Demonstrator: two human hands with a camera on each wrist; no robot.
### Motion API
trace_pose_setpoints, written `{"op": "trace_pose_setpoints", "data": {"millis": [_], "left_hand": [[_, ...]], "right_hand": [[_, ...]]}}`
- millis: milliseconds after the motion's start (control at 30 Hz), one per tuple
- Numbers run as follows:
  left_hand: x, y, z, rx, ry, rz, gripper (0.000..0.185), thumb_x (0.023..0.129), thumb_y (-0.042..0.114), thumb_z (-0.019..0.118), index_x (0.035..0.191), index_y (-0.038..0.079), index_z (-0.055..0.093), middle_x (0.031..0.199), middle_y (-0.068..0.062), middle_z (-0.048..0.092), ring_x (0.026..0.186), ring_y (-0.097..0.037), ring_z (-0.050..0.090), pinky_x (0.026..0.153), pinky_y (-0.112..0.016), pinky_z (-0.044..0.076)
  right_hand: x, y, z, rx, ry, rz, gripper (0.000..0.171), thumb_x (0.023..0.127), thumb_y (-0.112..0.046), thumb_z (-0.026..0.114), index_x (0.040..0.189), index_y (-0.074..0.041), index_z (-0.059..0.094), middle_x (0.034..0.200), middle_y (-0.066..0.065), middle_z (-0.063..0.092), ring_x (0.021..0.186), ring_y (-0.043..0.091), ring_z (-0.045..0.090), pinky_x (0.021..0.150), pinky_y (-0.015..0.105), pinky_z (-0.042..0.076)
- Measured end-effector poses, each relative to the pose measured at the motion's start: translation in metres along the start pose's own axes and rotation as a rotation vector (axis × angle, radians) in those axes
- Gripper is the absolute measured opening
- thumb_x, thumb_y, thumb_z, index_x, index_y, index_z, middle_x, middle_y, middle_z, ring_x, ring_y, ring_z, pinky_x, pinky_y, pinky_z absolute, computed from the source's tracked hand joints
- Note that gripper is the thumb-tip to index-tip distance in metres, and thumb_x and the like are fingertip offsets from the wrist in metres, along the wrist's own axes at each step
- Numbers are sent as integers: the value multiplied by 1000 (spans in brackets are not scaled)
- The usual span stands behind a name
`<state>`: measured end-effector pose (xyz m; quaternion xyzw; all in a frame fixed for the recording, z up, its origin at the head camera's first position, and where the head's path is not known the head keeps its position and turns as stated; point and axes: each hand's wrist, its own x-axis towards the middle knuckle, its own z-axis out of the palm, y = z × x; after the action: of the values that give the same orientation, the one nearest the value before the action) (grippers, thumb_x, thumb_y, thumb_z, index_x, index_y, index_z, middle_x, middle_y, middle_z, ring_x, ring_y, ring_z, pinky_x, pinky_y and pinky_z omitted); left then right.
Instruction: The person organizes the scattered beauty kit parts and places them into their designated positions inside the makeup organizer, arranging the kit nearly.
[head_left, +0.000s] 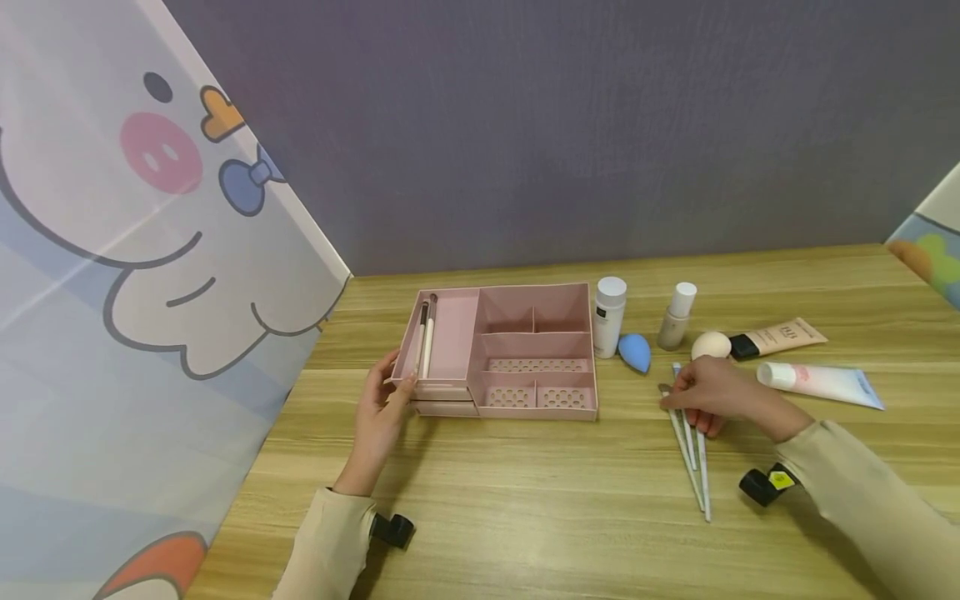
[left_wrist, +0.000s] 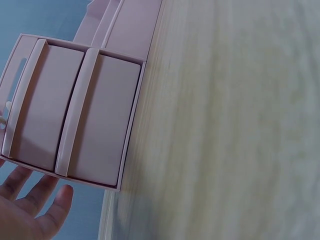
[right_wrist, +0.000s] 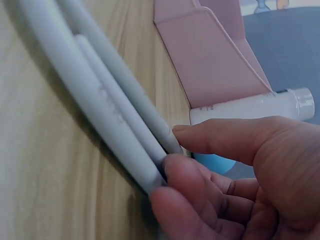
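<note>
A pink desk organizer [head_left: 536,414] with a top tray, two drawers and open compartments stands on the table. Two makeup brushes [head_left: 428,337] lie in its tray. My left hand [head_left: 382,407] holds its front left corner, thumb at the tray's rim and fingers along the side; in the left wrist view the two drawer fronts [left_wrist: 105,120] face the camera. My right hand [head_left: 712,392] is over several pale makeup brushes [head_left: 703,479] lying on the table. Its thumb and curled fingers [right_wrist: 182,185] pinch at the brushes near their upper ends, partly hiding them.
Right of the organizer stand a white bottle [head_left: 609,321] and a foundation bottle [head_left: 675,321]. A blue makeup sponge [head_left: 635,352], a cream sponge [head_left: 711,343], a beige tube [head_left: 787,337] and a white-and-pink tube [head_left: 825,383] lie around the right hand. A grey partition [head_left: 562,142] rises behind.
</note>
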<state>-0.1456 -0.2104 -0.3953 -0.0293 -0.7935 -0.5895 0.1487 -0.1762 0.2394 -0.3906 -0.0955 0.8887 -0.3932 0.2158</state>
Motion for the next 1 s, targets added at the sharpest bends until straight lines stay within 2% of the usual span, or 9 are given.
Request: {"op": "trace_pose_setpoints", "data": {"millis": [200, 567, 767, 1000], "left_hand": [[0, -1, 0, -20, -2, 1, 47, 99, 6, 59, 145, 3, 46, 127, -20, 53, 100, -11, 56, 79, -19, 49], [0, 0, 0, -2, 2, -1, 48, 99, 7, 60, 145, 3, 47, 129, -20, 53, 101, -11, 56, 78, -18, 48], [0, 0, -1, 3, -6, -3, 48, 99, 8, 59, 145, 4, 46, 130, -20, 53, 101, -12, 55, 78, -18, 49], [1, -1, -1, 9, -10, -9, 48, 100, 9, 59, 146, 5, 46, 130, -20, 53, 102, -12, 55, 79, -18, 48]], "right_hand": [[3, -2, 5, -86, 18, -7, 27, 88, -24, 73, 71, -6, 62, 51, 2, 56, 41, 13, 56, 43, 34, 53], [4, -4, 11, -125, 40, -25, 25, 87, -18, 69, 66, -7, 58, 49, 0, 54, 39, 11, 54, 41, 33, 52], [4, -2, 11, -96, 31, -35, 21, 84, -16, 67, 67, -8, 60, 50, 0, 54, 41, 12, 54, 41, 33, 52], [2, 3, 6, -36, -6, -65, 26, 91, -16, 61, 67, -7, 59, 52, 1, 54, 42, 14, 55, 43, 34, 53]]}}
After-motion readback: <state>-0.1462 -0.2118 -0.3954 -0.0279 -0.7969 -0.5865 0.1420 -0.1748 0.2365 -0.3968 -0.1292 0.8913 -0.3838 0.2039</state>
